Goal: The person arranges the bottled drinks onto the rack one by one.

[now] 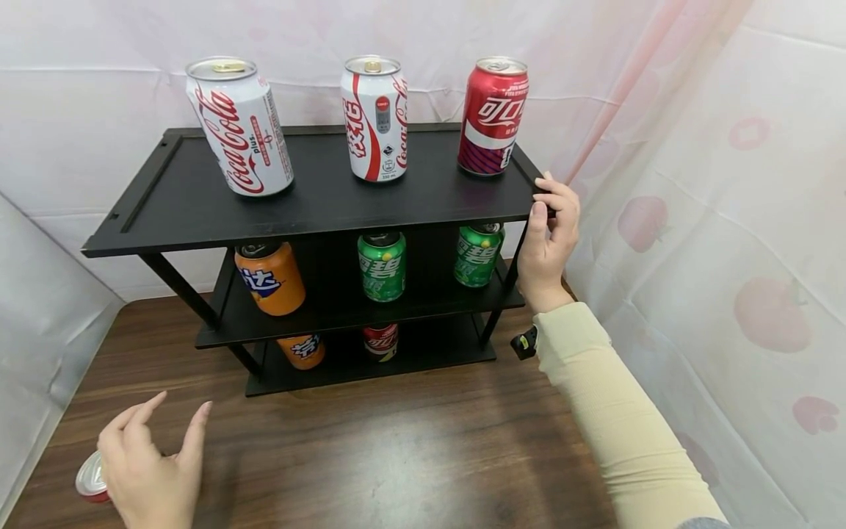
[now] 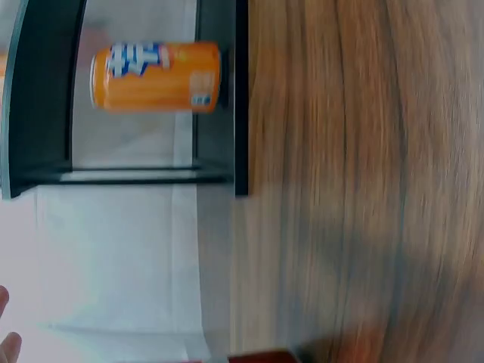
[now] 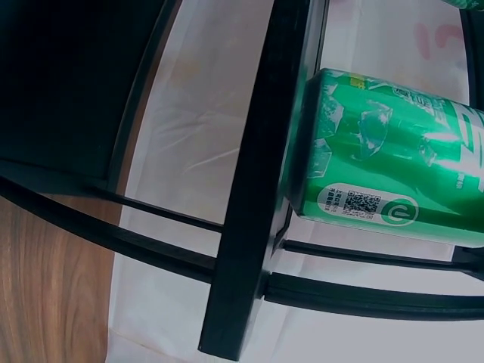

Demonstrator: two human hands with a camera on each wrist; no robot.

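My right hand grips the right front corner of a black three-tier shelf rack, thumb in front and fingers over the side edge. At lower left, my left hand holds nothing, its thumb and fingers spread apart above the table. Partly hidden behind it stands a can with a silver top and red side. On the top tier are two white Coca-Cola cans and a red cola can. A green can shows close up in the right wrist view.
On the middle tier stand an orange can and two green cans. The bottom tier bears another orange can and a dark red can. Pale curtains hang behind and beside the brown wooden table.
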